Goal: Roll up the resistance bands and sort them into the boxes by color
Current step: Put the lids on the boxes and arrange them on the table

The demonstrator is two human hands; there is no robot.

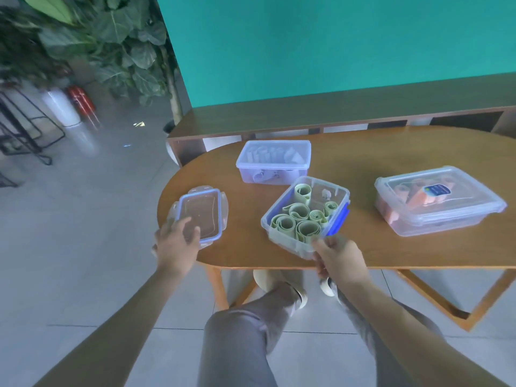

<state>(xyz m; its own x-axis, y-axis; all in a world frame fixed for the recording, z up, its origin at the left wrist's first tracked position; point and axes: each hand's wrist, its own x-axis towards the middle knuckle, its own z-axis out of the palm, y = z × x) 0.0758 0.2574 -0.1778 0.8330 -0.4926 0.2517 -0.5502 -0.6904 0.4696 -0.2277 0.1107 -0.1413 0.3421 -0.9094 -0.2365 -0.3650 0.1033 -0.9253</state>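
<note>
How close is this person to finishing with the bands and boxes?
Nearly done. The far box and the box of orange bands are lidded, and the green rolls sit in the open box. The right hand grips that box; the left hand touches the loose lid. Closing it remains.

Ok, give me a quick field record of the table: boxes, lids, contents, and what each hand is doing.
open box: no lid, holds rolled green bands
loose lid: flat on table, left of open box
far box: lidded, pale bands inside
right box: lidded, orange-pink bands inside
left hand: fingers resting on loose lid
right hand: grip on open box's near corner
</note>
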